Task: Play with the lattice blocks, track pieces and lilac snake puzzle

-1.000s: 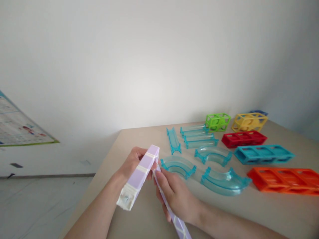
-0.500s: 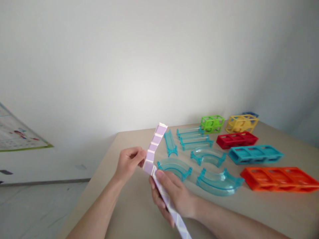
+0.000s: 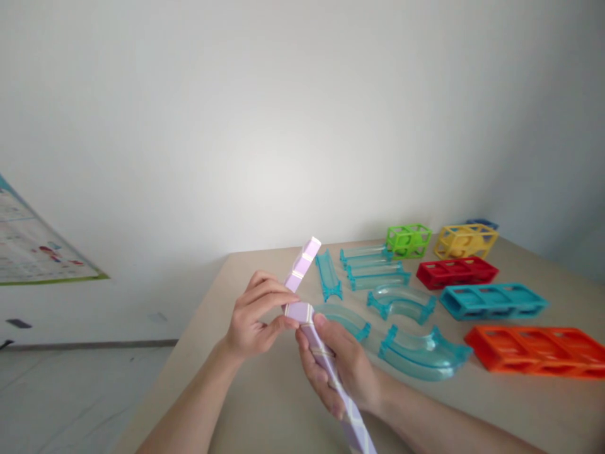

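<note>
A long lilac snake puzzle [image 3: 322, 353] made of wedge segments with cream edges is held between my two hands, above the table. Its far part [image 3: 302, 263] rises at an angle, with a bend near my fingertips. My left hand [image 3: 259, 315] pinches the bend, thumb below and fingers above, partly covering the segments. Around the straight lower length is wrapped my right hand [image 3: 338, 362], with the thumb on top. The puzzle's near end runs out of the bottom of the view.
On the beige table [image 3: 255, 403], to the right, lie clear blue curved tracks [image 3: 423, 353], several straight tracks [image 3: 378, 275], and orange [image 3: 543, 350], teal [image 3: 494, 301], red [image 3: 456, 272], yellow [image 3: 466, 241] and green [image 3: 409, 241] open-frame blocks. Behind is a white wall [image 3: 302, 126].
My left hand has moved from beside the puzzle onto its bend, fingers now over it. The upper part has turned, showing a sharper bend. My right hand keeps its hold.
</note>
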Available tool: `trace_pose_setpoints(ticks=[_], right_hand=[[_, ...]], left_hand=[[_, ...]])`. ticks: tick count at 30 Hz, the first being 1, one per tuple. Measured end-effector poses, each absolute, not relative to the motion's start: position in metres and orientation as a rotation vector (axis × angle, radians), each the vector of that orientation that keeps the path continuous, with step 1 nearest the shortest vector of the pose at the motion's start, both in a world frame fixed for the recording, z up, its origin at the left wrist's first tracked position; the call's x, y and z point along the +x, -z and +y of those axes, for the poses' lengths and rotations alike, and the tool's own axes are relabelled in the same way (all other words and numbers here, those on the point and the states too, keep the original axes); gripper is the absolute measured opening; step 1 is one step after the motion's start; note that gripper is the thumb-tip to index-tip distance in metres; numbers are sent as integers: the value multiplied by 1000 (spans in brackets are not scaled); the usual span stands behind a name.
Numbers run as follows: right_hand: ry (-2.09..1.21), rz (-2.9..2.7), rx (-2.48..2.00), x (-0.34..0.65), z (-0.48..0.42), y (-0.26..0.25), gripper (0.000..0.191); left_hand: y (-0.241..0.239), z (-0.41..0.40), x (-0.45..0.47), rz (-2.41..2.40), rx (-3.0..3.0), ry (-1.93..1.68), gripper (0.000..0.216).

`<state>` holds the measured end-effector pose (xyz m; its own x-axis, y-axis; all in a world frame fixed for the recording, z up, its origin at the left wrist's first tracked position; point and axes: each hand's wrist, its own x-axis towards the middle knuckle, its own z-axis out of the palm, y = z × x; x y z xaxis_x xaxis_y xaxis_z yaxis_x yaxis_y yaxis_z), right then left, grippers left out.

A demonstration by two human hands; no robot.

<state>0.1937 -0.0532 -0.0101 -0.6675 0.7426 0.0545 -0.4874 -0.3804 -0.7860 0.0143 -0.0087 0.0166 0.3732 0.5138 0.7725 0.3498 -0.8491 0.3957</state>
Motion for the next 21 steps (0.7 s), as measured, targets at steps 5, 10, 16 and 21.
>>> trace_pose_setpoints(ticks=[5, 10, 16, 21], right_hand=[[-2049, -1086, -438, 194, -55, 9, 55], [-2052, -1090, -393, 194, -53, 11, 52], [-1882, -1106, -397, 190, -52, 14, 45], [-1848, -1129, -490, 188, -52, 14, 45]], left_hand=[[-14, -8, 14, 744, 2492, -1506, 24], [-14, -9, 20, 694, 2543, -1616, 25], [-11, -8, 28, 648, 2515, -1658, 18], [-10, -9, 30, 671, 2382, -1618, 14]])
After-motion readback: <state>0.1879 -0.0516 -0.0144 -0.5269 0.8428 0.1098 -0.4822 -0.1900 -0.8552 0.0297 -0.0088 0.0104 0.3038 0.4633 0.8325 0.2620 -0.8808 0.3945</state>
